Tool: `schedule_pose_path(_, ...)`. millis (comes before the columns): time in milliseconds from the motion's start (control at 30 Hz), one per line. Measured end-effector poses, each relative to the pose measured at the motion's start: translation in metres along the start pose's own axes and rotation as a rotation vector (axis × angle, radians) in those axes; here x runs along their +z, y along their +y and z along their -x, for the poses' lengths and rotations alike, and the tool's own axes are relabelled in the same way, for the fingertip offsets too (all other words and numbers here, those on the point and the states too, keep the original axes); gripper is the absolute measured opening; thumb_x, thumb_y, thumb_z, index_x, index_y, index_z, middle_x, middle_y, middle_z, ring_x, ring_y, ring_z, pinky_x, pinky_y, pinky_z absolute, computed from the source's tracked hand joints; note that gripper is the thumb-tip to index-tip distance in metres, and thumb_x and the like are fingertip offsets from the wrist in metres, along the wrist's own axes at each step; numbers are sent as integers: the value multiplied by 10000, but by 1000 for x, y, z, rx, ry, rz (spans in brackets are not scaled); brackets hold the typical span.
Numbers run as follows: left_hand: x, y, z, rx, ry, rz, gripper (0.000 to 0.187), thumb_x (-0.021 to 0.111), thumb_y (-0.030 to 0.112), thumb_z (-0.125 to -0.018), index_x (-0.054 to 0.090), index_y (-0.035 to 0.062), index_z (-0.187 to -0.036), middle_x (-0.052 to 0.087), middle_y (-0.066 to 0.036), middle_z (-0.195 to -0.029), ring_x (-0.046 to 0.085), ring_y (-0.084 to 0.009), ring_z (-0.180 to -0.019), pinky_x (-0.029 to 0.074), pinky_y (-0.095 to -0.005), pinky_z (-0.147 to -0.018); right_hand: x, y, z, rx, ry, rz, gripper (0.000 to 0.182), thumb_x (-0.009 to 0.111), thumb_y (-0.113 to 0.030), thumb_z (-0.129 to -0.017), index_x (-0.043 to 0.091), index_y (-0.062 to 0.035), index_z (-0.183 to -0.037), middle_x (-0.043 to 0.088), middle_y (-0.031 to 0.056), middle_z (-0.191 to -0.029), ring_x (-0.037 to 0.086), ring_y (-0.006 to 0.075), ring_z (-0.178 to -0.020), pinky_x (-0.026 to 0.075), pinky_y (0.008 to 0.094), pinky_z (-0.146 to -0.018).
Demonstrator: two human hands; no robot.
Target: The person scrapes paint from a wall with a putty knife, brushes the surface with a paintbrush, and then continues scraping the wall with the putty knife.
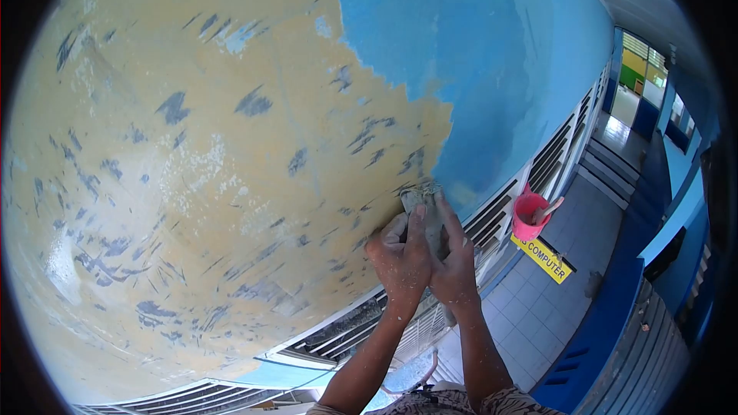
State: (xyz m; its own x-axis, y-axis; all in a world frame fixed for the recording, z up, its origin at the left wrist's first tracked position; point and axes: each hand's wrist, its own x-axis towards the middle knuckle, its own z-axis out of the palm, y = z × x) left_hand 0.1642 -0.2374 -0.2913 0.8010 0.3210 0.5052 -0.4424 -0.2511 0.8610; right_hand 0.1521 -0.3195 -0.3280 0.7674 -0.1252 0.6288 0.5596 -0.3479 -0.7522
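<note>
My left hand [401, 263] and my right hand [455, 267] are close together in front of the wall, fingers curled inward and dusted with pale specks. Between them is a putty knife [433, 224], its flat blade coated in grey putty. My right hand is closed on it, and the handle end shows below that palm. Against a grey, putty-smeared flat piece [412, 198] beside the blade, my left fingers and thumb are pressed; I cannot tell whether it is a second knife. Wet putty clings along the top edges, which overlap the wall [254, 161] in this view.
Grey putty streaks mark the yellowish wall, with blue paint [461, 38] at upper right. A pink bucket [529, 214] with a stick-like handle [550, 207] in it hangs near the louvres [547, 155]. Below are a yellow sign [543, 258], tiled floor [513, 321] and steps [607, 173].
</note>
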Motion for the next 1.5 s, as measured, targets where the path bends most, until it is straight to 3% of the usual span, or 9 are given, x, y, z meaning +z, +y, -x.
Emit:
schedule_pose_path(100, 12, 2, -7, 110, 118, 80, 314, 703, 196, -927, 705, -96, -812, 644, -70, -612, 483, -93, -563, 433, -307, -564, -13, -16, -23, 61, 9, -109, 717, 650, -137, -928, 306, 24, -1536, 476, 325, -1452, 434, 403, -1404, 361, 416, -1141)
schedule_pose_path(200, 12, 22, -14, -11, -38, 112, 318, 704, 200, -924, 704, -96, -809, 645, -75, -617, 488, -105, -564, 434, -320, -563, -21, -31, -32, 196, -42, -254, 713, 639, -114, -922, 303, 28, -1535, 482, 320, -1450, 450, 397, -1394, 367, 412, -1137)
schedule_pose_path(300, 10, 7, -2, 90, 62, 98, 322, 699, 198, -927, 694, -93, -790, 621, -70, -593, 459, -101, -556, 415, -324, -547, -13, -18, -9, 45, -22, 17, 710, 639, -118, -925, 306, 24, -1535, 508, 315, -1427, 512, 374, -1347, 392, 408, -1115)
schedule_pose_path(533, 17, 17, -10, -5, 5, 102, 318, 696, 202, -931, 693, -83, -789, 603, -84, -568, 445, -107, -532, 411, -325, -543, -26, -22, -30, 214, -69, -287, 677, 619, -127, -943, 321, 17, -1533, 495, 315, -1441, 470, 384, -1382, 377, 409, -1127)
schedule_pose_path(733, 18, 9, -6, 72, 44, 76, 310, 685, 203, -932, 700, -75, -797, 634, -120, -581, 472, -127, -514, 431, -331, -550, -15, -2, -19, 39, 22, -61, 677, 651, -153, -937, 346, 40, -1510, 535, 303, -1404, 538, 338, -1319, 398, 391, -1100)
schedule_pose_path(1200, 42, 27, -23, 37, -20, 120, 298, 676, 202, -935, 707, -71, -820, 603, -85, -562, 457, -92, -536, 420, -316, -542, -40, -9, -50, 118, 18, -148, 688, 657, -120, -911, 355, 27, -1512, 543, 288, -1399, 540, 372, -1316, 400, 400, -1097)
schedule_pose_path(1267, 50, 29, -30, 47, -20, 68, 287, 675, 199, -935, 715, -67, -837, 608, -87, -570, 464, -92, -538, 421, -317, -542, -50, -24, -60, 242, -54, -331, 671, 647, -107, -914, 367, 30, -1507, 539, 288, -1406, 536, 357, -1324, 402, 391, -1093)
schedule_pose_path(1367, 38, 25, -16, 57, 3, 64, 301, 672, 198, -936, 704, -77, -816, 600, -85, -566, 449, -100, -528, 413, -318, -536, -37, 4, -42, 45, 19, -110, 646, 636, -87, -915, 383, 41, -1495, 572, 294, -1357, 581, 335, -1270, 430, 381, -1064)
schedule_pose_path(1500, 40, 23, -19, 91, 45, 94, 307, 669, 195, -939, 700, -82, -810, 600, -83, -567, 440, -105, -526, 407, -323, -531, -39, -7, -46, 130, 4, -166, 632, 626, -85, -916, 391, 48, -1487, 588, 294, -1329, 600, 322, -1242, 445, 376, -1047)
